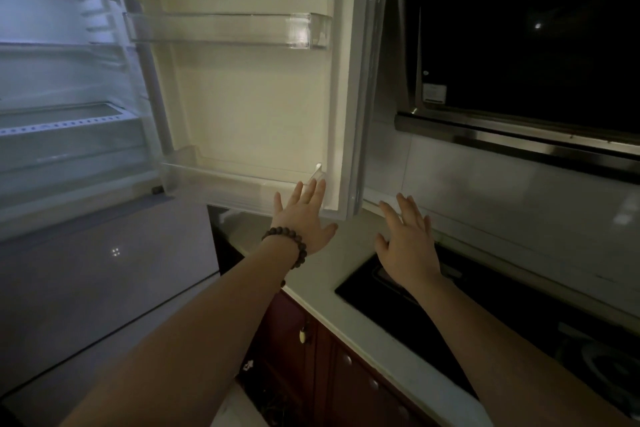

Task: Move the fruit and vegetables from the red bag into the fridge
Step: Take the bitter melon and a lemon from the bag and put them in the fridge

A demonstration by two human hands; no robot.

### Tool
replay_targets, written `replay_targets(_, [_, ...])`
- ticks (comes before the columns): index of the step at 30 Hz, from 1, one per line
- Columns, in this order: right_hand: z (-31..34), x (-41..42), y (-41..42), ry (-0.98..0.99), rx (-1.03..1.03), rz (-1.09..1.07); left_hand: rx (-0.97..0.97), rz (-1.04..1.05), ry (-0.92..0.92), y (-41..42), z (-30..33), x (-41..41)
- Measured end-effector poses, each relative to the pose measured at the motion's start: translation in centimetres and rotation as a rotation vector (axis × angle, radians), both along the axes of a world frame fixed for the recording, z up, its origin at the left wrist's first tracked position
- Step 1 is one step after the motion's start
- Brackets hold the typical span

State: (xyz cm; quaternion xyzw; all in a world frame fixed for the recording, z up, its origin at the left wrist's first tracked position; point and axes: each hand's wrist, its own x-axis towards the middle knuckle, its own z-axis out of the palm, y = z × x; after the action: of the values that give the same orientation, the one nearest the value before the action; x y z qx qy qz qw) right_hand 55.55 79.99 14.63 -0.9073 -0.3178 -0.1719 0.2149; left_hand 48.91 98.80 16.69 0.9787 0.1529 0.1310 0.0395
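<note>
The fridge [52, 87] stands open at the left, its lit shelves bare of food. Its door [249, 97] swings out toward me, with clear bins at mid height and along the bottom. My left hand [304, 218], with a bead bracelet on the wrist, reaches out with straight fingers to the lower right corner of the door. My right hand [407, 239] is stretched out flat beside it, above the counter, holding nothing. No red bag, fruit or vegetables are in view.
A pale counter [332, 274] runs below the door with a black cooktop [450, 305] set into it. A dark range hood [519, 62] hangs at the upper right. Red-brown cabinet doors [311, 350] sit under the counter. The closed lower fridge door [104, 270] is at the left.
</note>
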Motion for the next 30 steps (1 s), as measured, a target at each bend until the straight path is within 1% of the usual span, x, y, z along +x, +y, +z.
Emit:
replay_targets(6, [-0.6, -1.1, -4.6, -0.013, -0.021, -0.131, 0.035, -0.148, -0.121, -5.8, -1.4, 0.0])
replay_targets(12, [-3.1, -2.9, -13.0, 0.049, -0.077, -0.367, -0.025, -0.314, -0.120, -14.3, -4.2, 2.0])
replay_targets(18, [-4.3, -6.6, -23.4, 0.118, -0.050, -0.599, -0.069, -0.530, -0.082, -25.1, -5.7, 2.7])
replay_targets(24, [-4.6, -11.2, -34.6, 0.117, -0.002, -0.792, -0.092, -0.755, -0.071, -37.1, -6.6, 0.8])
replay_targets(30, [-5.6, -14.4, -45.1, 0.118, 0.022, -0.888, -0.103, -0.898, -0.059, -49.1, -7.4, -1.2])
